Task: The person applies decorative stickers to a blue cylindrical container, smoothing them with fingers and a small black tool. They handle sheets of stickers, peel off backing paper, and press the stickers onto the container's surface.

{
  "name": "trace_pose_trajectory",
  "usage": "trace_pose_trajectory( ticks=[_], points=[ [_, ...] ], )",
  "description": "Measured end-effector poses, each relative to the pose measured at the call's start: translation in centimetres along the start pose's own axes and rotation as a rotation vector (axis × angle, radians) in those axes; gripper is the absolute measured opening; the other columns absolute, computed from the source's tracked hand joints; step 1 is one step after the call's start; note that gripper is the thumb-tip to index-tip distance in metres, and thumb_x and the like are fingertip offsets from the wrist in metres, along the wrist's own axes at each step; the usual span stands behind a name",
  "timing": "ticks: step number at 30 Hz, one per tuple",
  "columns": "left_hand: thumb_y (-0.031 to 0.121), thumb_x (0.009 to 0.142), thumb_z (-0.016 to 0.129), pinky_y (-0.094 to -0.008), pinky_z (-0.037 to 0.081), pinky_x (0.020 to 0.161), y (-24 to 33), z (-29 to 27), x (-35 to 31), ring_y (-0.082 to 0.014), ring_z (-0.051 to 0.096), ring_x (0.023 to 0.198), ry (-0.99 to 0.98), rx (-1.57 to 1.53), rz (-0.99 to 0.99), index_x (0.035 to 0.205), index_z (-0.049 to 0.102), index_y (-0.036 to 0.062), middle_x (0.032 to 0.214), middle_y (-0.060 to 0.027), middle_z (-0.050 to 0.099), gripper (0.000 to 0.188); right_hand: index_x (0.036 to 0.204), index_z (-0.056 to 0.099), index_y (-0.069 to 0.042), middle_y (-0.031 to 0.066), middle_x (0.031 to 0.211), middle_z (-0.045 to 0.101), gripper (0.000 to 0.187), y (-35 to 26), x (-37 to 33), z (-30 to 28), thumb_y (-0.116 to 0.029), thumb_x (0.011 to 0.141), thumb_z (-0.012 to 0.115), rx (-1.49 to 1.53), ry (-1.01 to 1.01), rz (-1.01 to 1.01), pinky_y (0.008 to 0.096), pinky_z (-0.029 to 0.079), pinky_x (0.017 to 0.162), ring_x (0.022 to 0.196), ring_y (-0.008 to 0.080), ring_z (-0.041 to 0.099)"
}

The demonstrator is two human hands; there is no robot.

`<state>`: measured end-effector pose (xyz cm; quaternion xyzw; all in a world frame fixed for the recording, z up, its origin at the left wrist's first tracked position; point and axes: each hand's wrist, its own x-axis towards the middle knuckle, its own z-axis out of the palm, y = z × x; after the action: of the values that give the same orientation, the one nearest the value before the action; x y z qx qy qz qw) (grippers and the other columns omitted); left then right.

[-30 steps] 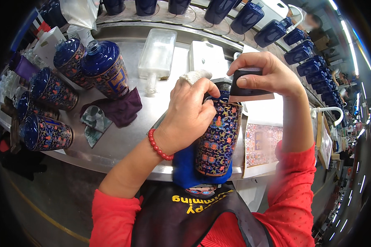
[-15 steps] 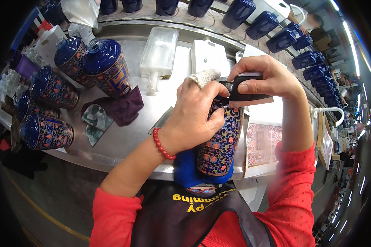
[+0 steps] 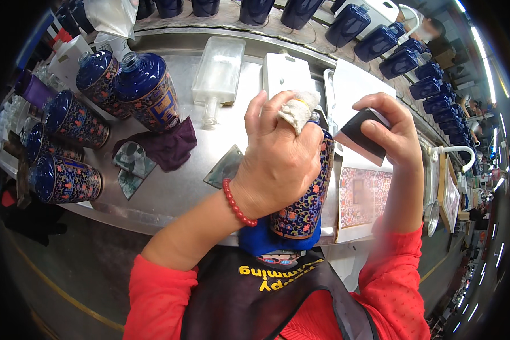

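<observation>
A dark blue bottle with a colourful floral pattern (image 3: 300, 212) lies tilted before me, its base on a blue cloth (image 3: 255, 238). My left hand (image 3: 280, 156) is closed over its upper part, hiding much of the shoulder; the fingertips are out of sight. A whitish cloth wrap with a yellow band (image 3: 301, 109) covers one finger. To the right, apart from the bottle, my right hand (image 3: 394, 133) pinches a flat black scraper with a pale edge (image 3: 364, 135) between thumb and fingers. A patterned print sheet (image 3: 362, 195) lies beside the bottle.
Several patterned blue bottles (image 3: 147, 93) stand at left by a purple cloth (image 3: 175, 144) and green-grey pieces (image 3: 133, 164). Beyond are a clear glass bottle (image 3: 221, 71) and a white bottle (image 3: 286, 73). Plain blue bottles (image 3: 347, 25) line a curved conveyor (image 3: 221, 18).
My right hand has drawn the scraper away from the bottle, to the right. My left hand has shifted right and turned over the bottle's upper part. The conveyor bottles have shifted along.
</observation>
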<state>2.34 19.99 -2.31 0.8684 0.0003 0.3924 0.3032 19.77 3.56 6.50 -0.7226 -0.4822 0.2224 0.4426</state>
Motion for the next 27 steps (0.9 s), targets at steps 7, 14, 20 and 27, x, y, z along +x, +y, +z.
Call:
trace_pose_trajectory(
  ticks=[7,14,20,27],
  points=[
    [0.012,0.079,0.071,-0.0593,0.021,0.117,2.4,0.1,-0.7,-0.0408,0.044,0.133,-0.056,0.063,-0.008,0.096,0.066,0.007,0.127,-0.0208,0.061,0.018,0.118,0.067,0.002,0.004,0.102,0.069,0.036,-0.5,-3.1,1.9,-0.018,0.091,0.079,0.047,0.152,0.067,0.0231,0.05,0.081,0.093,0.0083,0.063],
    [0.015,0.077,0.072,-0.0595,0.021,0.117,3.2,-1.8,-3.0,-0.0404,0.043,0.136,-0.149,-0.018,-0.01,0.111,0.07,0.0064,0.125,-0.0199,0.064,0.035,0.116,0.068,0.0,0.0026,0.101,0.068,0.029,-1.4,-4.0,3.3,-0.011,0.091,0.076,-0.131,0.126,0.141,0.0224,0.049,0.081,0.091,0.0079,0.063],
    [0.018,0.079,0.07,-0.0602,0.025,0.116,3.0,-3.5,-4.6,-0.0388,0.046,0.132,-0.157,-0.036,-0.013,0.108,0.071,0.0077,0.125,-0.0205,0.065,0.031,0.113,0.068,0.001,0.0034,0.095,0.069,0.026,-1.8,-3.7,3.7,-0.009,0.09,0.074,-0.211,0.082,0.073,0.022,0.05,0.075,0.085,0.0074,0.065],
    [0.009,0.078,0.067,-0.0602,0.029,0.114,1.0,-2.6,-4.8,-0.0417,0.046,0.13,-0.011,-0.098,-0.063,0.113,0.068,0.0094,0.13,-0.0217,0.062,0.035,0.11,0.069,0.001,0.006,0.087,0.069,0.025,-1.9,-3.5,4.4,-0.009,0.088,0.074,-0.285,0.068,-0.04,0.0243,0.051,0.069,0.077,0.0095,0.065]
  ],
)
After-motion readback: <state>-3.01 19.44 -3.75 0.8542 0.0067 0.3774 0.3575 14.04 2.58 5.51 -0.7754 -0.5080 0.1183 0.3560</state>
